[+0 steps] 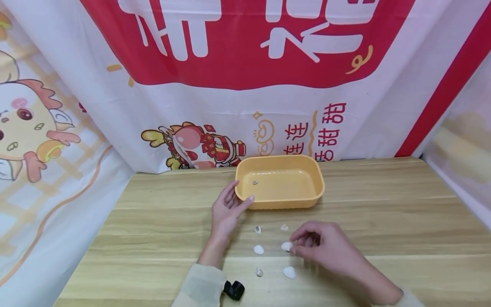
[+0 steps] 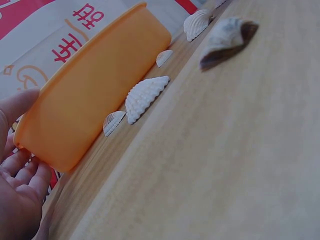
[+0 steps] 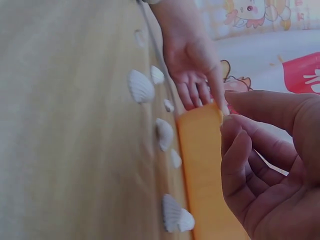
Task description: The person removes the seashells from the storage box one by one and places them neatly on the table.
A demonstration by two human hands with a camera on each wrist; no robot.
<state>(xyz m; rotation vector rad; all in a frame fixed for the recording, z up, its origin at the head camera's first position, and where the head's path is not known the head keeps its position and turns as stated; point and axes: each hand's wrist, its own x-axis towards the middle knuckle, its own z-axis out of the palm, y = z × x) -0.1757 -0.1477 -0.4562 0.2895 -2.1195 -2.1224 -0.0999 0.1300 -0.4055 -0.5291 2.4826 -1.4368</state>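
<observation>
My left hand (image 1: 226,213) grips the left corner of a yellow plastic basin (image 1: 284,204), the thumb over its rim and the fingers against its side. Inside the basin lies one small shell (image 1: 255,182). In front of it, white seashells are laid out in rows, among them a ribbed shell (image 2: 147,97) and a smaller fan-shaped one (image 2: 114,123). My right hand (image 1: 322,243) hovers above the shells, its fingers loosely curled and thumb and index fingertip slightly apart. Nothing shows between them. In the head view its fingertips overlap the edge of a white shell (image 1: 286,246).
The wooden table (image 1: 172,213) meets a printed red-and-white cloth (image 1: 230,98) behind the basin. A black strap piece (image 1: 235,291) is by my left sleeve. In the right wrist view more shells (image 3: 171,212) lie toward the basin's right end.
</observation>
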